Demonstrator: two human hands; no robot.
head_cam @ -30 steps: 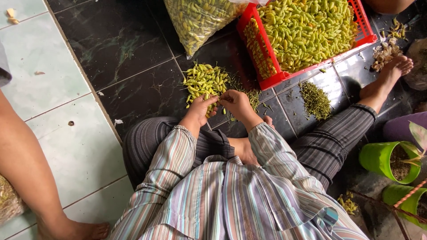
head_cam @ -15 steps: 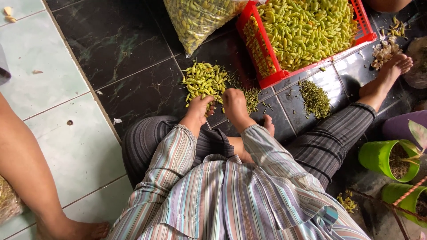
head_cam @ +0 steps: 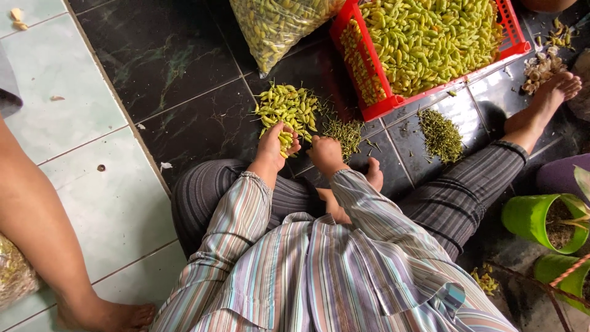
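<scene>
Left hand (head_cam: 275,144) has reached into chilli pile (head_cam: 289,109) | its fingers clamped on several chillies | right hand (head_cam: 326,154) fisted beside stem heap (head_cam: 346,132)

The single head camera looks steeply down from above the seated person's striped shirt (head_cam: 319,276), close over the left hand (head_cam: 273,144) and right hand (head_cam: 326,154) (mid-frame), with dark floor tiles (head_cam: 172,74) beyond them.
</scene>
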